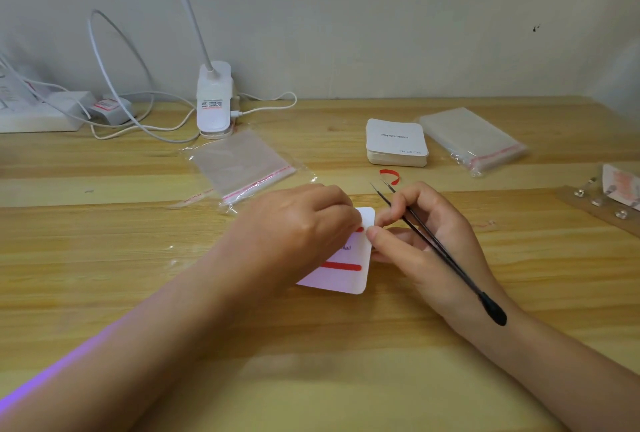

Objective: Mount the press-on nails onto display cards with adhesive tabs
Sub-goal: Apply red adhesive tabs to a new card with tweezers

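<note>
Hands on the display card

My left hand (298,223) presses the display card (346,275) flat mid-tabletop (346,345), fingers curled at a red adhesive strip (341,266). My right hand (426,241) grips black tweezers (440,248) while pinching the card's far edge.

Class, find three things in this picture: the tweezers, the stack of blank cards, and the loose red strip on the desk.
tweezers (436,244), head view, middle of the black shaft.
stack of cards (394,138), head view, face of the top card.
red strip (390,175), head view, its curved middle.
</note>
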